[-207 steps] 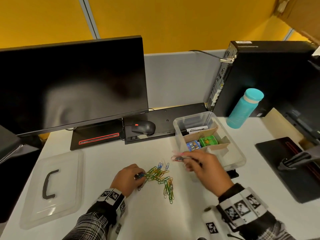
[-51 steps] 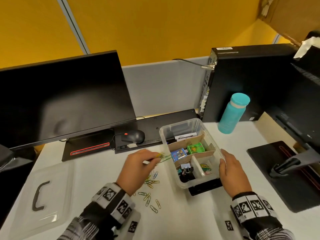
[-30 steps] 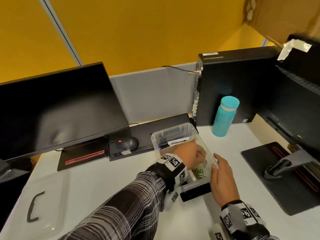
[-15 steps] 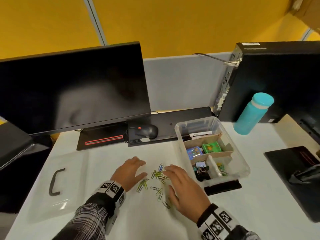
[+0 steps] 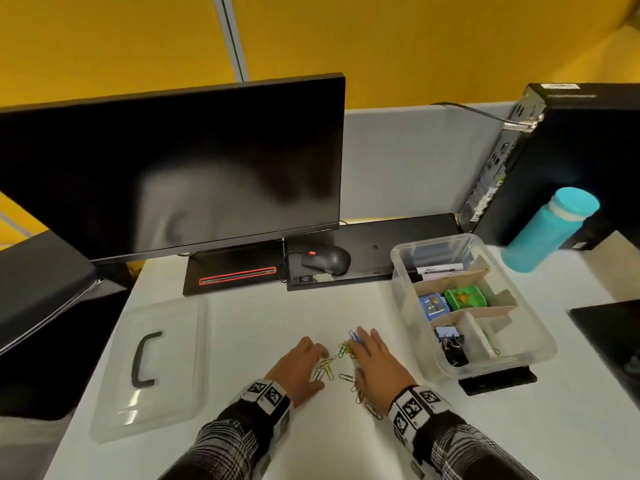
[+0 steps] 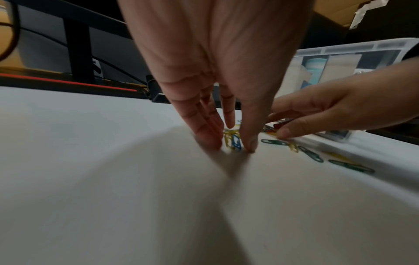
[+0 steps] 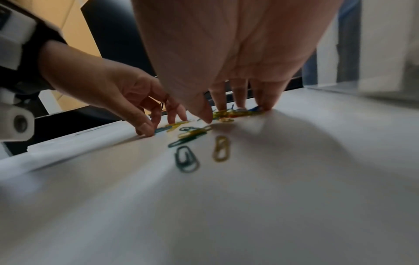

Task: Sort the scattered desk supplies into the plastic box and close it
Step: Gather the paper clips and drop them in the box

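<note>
Raking inward, both hands have closed on the loose paper clips (image 5: 341, 362) since half a second ago, when they lay wider apart on the white desk (image 5: 263, 320); the scatter now sits bunched between them, so another handful looks ready for the box. From the head view, the left hand (image 5: 298, 367) and right hand (image 5: 377, 363) rest near the desk's front edge with fingers extended, holding nothing, while the clear plastic box (image 5: 540, 344) stands toward the right edge, its cardboard dividers parting a marker, small blue and green items, binder clips and a few clips already dropped in. Its transparent lid (image 5: 173, 375), with a black handle, lies flat toward the left edge, so closing is not yet due. In the left wrist view, the left hand's fingertips (image 6: 209, 138) press the desk around thin yellow and blue wire clips, fingers straight and narrowly spread. In the right wrist view, the right hand (image 7: 229, 59) does likewise, its fingertips (image 7: 264, 104) on a glossy tangle, with two green and yellow clips lying apart nearer the front edge.
</note>
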A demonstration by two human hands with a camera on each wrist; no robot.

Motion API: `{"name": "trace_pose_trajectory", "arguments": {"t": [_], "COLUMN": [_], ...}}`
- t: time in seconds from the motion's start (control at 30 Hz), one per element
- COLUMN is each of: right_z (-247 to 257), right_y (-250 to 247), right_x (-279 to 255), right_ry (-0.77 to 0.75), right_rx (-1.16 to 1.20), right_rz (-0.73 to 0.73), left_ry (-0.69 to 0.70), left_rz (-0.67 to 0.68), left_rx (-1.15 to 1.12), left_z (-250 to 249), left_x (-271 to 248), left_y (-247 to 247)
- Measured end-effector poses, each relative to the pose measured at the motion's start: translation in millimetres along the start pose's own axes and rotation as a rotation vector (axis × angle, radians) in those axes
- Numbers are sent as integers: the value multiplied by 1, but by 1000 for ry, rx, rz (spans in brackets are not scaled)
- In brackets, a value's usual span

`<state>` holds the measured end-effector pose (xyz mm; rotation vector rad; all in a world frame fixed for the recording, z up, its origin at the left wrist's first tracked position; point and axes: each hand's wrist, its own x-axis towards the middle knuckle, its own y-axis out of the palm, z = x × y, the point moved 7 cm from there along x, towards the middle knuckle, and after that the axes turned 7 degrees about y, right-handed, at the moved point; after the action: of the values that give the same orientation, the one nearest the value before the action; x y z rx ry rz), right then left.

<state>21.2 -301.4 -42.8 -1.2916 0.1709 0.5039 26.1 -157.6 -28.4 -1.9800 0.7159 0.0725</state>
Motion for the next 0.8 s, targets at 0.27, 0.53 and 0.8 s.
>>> {"name": "trace_pose_trajectory", "arguments": {"t": [0.27, 0.53, 0.8], "right_z": [-18, 5, 6], "right_y": [-22, -13, -8], "right_x": [-5, 11, 17], "right_ry": [11, 75, 171], "right_rx": [146, 139, 98], "right_rz": [-66, -96, -38], "left_ry": [47, -154, -141], "left_rz": [-6, -95, -172], "left_rx": [-51, 0, -50], "left_z": [13, 0, 0], "left_x": [-2, 14, 16], "left_y": [-10, 6, 5]}}
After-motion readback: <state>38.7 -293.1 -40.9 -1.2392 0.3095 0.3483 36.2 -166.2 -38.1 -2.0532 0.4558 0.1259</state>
